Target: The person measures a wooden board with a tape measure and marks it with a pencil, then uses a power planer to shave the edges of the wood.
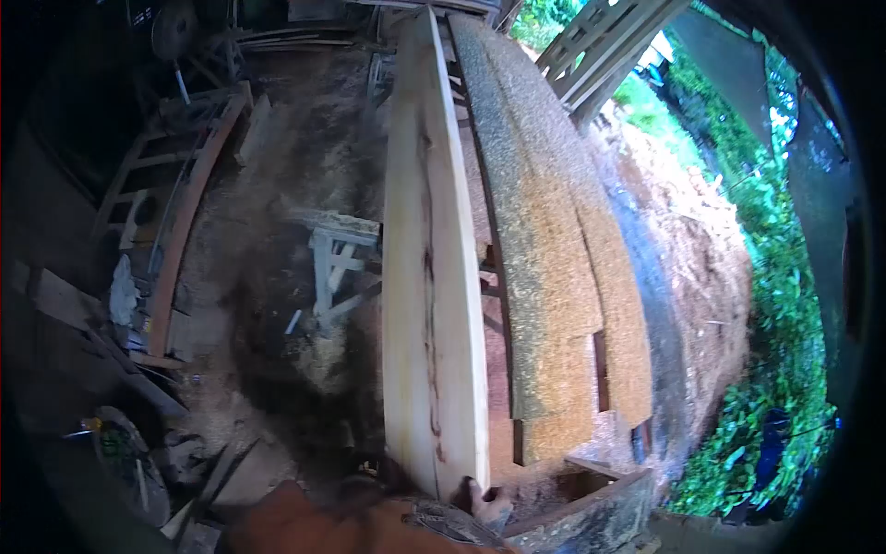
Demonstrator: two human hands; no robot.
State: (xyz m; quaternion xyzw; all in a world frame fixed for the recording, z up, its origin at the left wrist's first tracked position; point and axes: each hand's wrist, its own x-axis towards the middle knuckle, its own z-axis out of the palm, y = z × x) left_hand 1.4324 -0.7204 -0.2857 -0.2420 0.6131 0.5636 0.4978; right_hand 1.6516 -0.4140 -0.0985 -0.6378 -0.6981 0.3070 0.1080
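A long, pale wooden plank (pixel 411 277) with a dark streak down its face stretches from just in front of me to the far end of the workspace. At its near right corner, my right hand (pixel 490 508) is closed around the edge, thumb and fingers partly showing. Something dark, apparently my left hand (pixel 392 473), is by the near left edge of the plank; shadow hides its fingers. A wooden trestle (pixel 334 263) stands left of the plank.
Sawdust-covered boards (pixel 544 277) lie lengthwise to the right of the plank. A wooden frame (pixel 175 231) rests on the left. Near me at the right is a rough timber beam (pixel 591 517). Green plants (pixel 784 369) grow outside beyond a dirt bank (pixel 706 277).
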